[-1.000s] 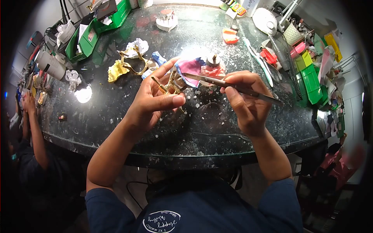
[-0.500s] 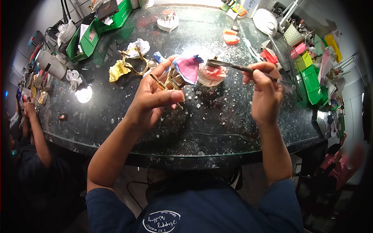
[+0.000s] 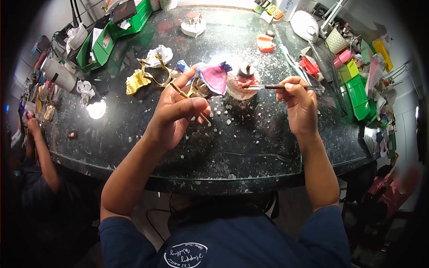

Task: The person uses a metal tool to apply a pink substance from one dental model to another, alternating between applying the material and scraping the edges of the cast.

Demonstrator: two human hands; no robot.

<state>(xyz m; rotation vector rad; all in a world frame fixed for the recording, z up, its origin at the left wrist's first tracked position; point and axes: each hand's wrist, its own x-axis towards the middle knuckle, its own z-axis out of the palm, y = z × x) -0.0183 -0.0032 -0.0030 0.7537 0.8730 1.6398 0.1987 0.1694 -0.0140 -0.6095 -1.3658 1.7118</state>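
My left hand (image 3: 176, 109) is closed around a brass dental articulator (image 3: 181, 90), holding it over the bench. On it sits a dental cast (image 3: 214, 78) with a pink face and blue edges, tilted toward my right hand. My right hand (image 3: 298, 105) pinches a wax knife (image 3: 272, 86) lying nearly level. Its blade tip overlaps a round, whitish lamp-like jar (image 3: 237, 89), which has pink smears and a metal neck on top. Behind my left hand lies another brass articulator (image 3: 156, 81) with a yellow cast (image 3: 137, 81) and a white cast (image 3: 163, 54).
White crumbs litter the dark bench (image 3: 250, 152). A white bur holder (image 3: 193, 26) and a red-orange piece (image 3: 265, 43) stand toward the back. Green bins (image 3: 100, 47) line the left, more green trays (image 3: 357, 96) the right. Another person's arm (image 3: 44, 154) reaches in at far left.
My right hand has come slightly down and left, levelling the wax knife and bringing its blade lower across the jar. The jar's metal neck now shows. My left hand's thumb has shifted slightly.
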